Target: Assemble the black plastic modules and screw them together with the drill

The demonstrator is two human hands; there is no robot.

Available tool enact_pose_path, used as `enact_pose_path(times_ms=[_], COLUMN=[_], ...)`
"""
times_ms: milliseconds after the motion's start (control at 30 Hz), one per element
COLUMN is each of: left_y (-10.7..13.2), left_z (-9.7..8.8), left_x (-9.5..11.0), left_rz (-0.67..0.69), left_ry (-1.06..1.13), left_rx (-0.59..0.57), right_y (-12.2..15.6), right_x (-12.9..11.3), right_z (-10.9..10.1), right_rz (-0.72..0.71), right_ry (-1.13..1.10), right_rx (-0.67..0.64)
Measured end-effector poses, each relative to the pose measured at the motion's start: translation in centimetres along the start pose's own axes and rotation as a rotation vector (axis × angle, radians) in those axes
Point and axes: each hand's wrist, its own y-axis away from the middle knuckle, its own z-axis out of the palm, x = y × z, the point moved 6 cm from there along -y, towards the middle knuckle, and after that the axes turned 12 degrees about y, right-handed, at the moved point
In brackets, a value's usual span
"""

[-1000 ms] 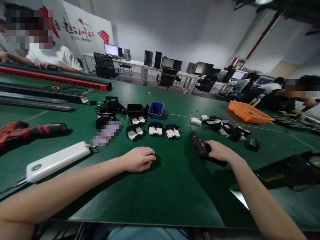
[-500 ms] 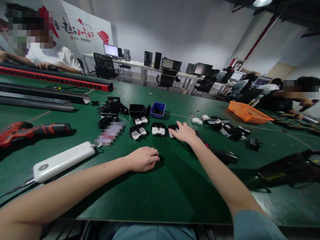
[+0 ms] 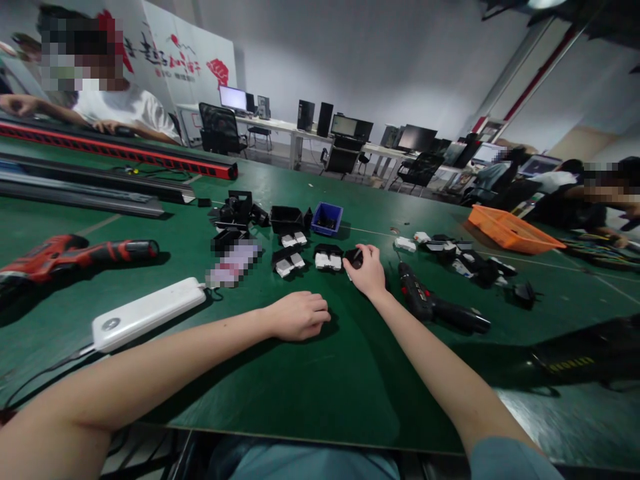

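My right hand (image 3: 369,272) has its thumb and fingers closed round a black plastic part (image 3: 355,257) that lies on the green table (image 3: 320,393). Nearer to me, my left hand (image 3: 303,315) rests on the table with its fingers curled; nothing shows in them. Just left of my right hand sits a black-and-white part (image 3: 329,258), with a similar part (image 3: 289,261) farther left. A black and red power drill (image 3: 434,303) lies to the right of my right wrist.
Behind the parts stands a blue bin (image 3: 327,219) with small dark pieces. An orange tray (image 3: 515,230) is at the far right. On the left lie a red cordless tool (image 3: 75,260), a white power strip (image 3: 150,315) and long rails (image 3: 120,152). A co-worker (image 3: 125,107) sits across.
My right hand has drawn in its fingers and closed round the black part. The left hand stays on the table. The whole view has shifted slightly.
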Motion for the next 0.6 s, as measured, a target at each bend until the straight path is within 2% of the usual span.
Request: enact_pose_path(times_ms=[167,333,400,533,600], left_y=[0.0,0.1,0.3,1.7,2.2], left_z=[-0.1,-0.4,-0.9,-1.8,-1.9], left_x=[0.0,-0.5,-1.4,-4.2,-4.9], left_rz=[-0.001,-0.06,-0.173,-0.478,-0.53], left_ry=[0.006,0.119,0.23,0.487,0.578], left_rx=[0.015,0.068,0.156,0.474,0.578], right_y=[0.6,1.3,1.5,3.3,5.1], right_x=[-0.8,-1.5,-1.8,-3.9,-5.8], right_z=[-1.4,-2.3,-2.9,-4.2,-4.7], right_rz=[-0.052,-0.132,-0.173,-0.315,-0.421], right_ry=[-0.164,-0.219,-0.206,-0.219,-0.25], right_rx=[0.124,0.144,0.165,0.197,0.166])
